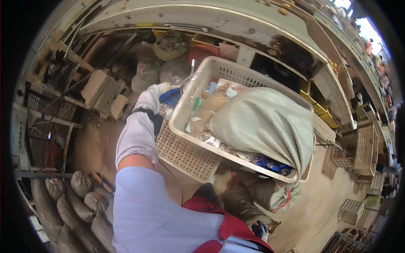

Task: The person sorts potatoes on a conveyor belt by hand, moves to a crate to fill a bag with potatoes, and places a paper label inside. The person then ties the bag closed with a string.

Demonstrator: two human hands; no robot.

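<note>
Overhead, the crate [185, 116] sat just under the bench [236, 21] edge; left hand [163, 95], arm outstretched, curled fingers round its rim.

Above the left hand [166, 95] and its grip on the basket [185, 107], a long pale wooden bench [219, 19] arches across the top, its underside in shadow and crammed with bundles and a round netted sack [171, 44]. Left of the grip, worn blocks [99, 86] lean among planks. Below it lies a bare earthen floor [90, 139], and farther down a row of tied grey sacks [80, 183]. Well to the right of the grip stand a yellow crate [320, 111] and stacked slatted crates [365, 149], with bright daylight [367, 29] at the upper right.
</note>
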